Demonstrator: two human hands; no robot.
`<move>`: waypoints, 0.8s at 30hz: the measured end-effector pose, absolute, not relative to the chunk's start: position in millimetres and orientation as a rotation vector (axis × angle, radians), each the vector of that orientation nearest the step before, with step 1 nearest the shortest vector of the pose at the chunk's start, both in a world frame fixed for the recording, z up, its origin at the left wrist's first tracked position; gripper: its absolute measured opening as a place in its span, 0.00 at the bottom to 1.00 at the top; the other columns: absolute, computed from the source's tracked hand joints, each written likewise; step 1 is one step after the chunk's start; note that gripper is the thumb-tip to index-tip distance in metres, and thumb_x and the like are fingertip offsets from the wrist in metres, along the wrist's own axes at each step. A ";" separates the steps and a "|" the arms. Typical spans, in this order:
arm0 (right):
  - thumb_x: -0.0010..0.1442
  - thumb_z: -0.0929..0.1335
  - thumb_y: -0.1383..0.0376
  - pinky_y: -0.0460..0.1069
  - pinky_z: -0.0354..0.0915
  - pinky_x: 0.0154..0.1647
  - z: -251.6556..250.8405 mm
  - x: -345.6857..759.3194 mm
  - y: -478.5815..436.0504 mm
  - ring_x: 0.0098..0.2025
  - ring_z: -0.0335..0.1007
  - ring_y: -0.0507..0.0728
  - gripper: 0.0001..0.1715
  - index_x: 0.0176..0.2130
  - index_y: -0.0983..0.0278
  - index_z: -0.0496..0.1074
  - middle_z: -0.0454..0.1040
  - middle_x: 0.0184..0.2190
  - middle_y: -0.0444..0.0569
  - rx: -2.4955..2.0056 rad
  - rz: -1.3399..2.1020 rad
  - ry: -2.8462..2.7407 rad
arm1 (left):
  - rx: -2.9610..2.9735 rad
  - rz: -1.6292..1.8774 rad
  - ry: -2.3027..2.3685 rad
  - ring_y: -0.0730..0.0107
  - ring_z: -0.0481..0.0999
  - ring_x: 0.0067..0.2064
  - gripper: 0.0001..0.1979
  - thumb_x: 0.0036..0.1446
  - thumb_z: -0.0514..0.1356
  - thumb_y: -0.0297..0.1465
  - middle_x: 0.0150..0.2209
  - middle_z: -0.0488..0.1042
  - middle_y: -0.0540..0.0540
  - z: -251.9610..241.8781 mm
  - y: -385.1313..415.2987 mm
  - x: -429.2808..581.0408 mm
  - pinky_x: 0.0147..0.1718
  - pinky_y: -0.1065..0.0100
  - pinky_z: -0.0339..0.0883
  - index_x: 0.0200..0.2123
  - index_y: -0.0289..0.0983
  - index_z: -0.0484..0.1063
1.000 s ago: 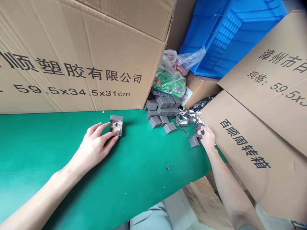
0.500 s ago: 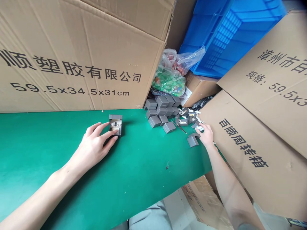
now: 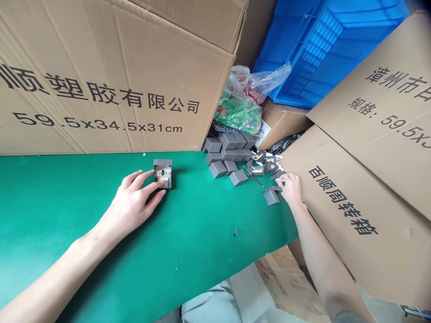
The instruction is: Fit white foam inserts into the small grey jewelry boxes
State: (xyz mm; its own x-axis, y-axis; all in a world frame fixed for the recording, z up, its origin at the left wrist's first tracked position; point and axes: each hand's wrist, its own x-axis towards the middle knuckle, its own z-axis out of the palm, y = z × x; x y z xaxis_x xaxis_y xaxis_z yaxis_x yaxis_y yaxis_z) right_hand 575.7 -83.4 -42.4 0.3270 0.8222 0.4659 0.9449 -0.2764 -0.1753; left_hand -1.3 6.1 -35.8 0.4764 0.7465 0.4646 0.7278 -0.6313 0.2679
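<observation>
As we look along the green-topped bench (image 3: 188, 224) from left to right, our left forearm (image 3: 57, 278) comes in from the lower left corner and angles up toward the middle, with the left hand (image 3: 129, 202) lying palm down and its fingers spread forward and to the right. Those fingers (image 3: 158, 184) reach onto a small hinged grey box (image 3: 163, 174), which sits open on the bench. Its long axis runs away from us, with the raised lid at the far end and the open interior facing up and toward us. One fingertip lies over the pale insert, but we cannot tell whether the hand is gripping the box or only touching it. Further right, a heap of closed grey boxes (image 3: 227, 152) stands against a large cardboard carton (image 3: 101, 89), with slim tweezers (image 3: 252, 176) lying on the bench just beside it. Our right hand (image 3: 291, 190) comes in from the lower right, its fingers loosely curled against scattered grey box parts (image 3: 274, 172). A single grey box (image 3: 271, 197) sits just beside the hand. We cannot tell whether that hand holds anything.
</observation>
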 end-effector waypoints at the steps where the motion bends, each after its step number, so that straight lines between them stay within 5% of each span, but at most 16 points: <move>1: 0.60 0.64 0.56 0.60 0.65 0.47 -40.9 576.6 -83.1 0.46 0.61 0.66 0.11 0.30 0.59 0.66 0.69 0.38 0.55 -2.181 -0.381 -1.584 | 2.669 0.863 1.336 0.32 0.63 0.66 0.27 0.69 0.49 0.45 0.62 0.71 0.31 -35.8 6.2 -1.2 0.61 0.40 0.65 0.52 0.36 0.81; 9: 0.57 0.66 0.60 0.59 0.65 0.50 -42.9 580.5 -80.5 0.47 0.62 0.65 0.05 0.32 0.58 0.66 0.73 0.39 0.54 -2.174 -0.299 -1.581 | 2.650 0.844 1.355 0.34 0.63 0.66 0.25 0.68 0.50 0.44 0.61 0.71 0.32 -37.2 6.0 -1.3 0.61 0.41 0.65 0.53 0.36 0.81; 15: 0.56 0.66 0.56 0.60 0.66 0.52 -49.7 585.1 -77.2 0.47 0.66 0.64 0.26 0.52 0.64 0.71 0.75 0.41 0.55 -2.176 -0.331 -1.407 | 2.664 0.837 1.344 0.34 0.63 0.66 0.25 0.69 0.50 0.44 0.61 0.71 0.32 -36.7 4.6 -2.0 0.61 0.41 0.65 0.53 0.36 0.81; 24: 0.57 0.64 0.51 0.64 0.65 0.57 -58.3 582.3 -77.5 0.53 0.66 0.67 0.26 0.46 0.64 0.78 0.76 0.48 0.58 -2.090 -0.397 -1.369 | 2.641 0.833 1.356 0.33 0.63 0.66 0.26 0.68 0.50 0.44 0.61 0.71 0.33 -36.6 5.6 -1.2 0.61 0.40 0.65 0.53 0.36 0.81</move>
State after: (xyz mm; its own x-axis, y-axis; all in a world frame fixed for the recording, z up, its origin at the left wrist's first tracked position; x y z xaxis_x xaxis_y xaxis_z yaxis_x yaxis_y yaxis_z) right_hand 582.3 -77.5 -58.3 0.4223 0.7230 0.5468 0.9034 -0.2859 -0.3197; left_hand -1.2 5.6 -36.6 0.4676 0.7684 0.4369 0.7368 -0.6119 0.2876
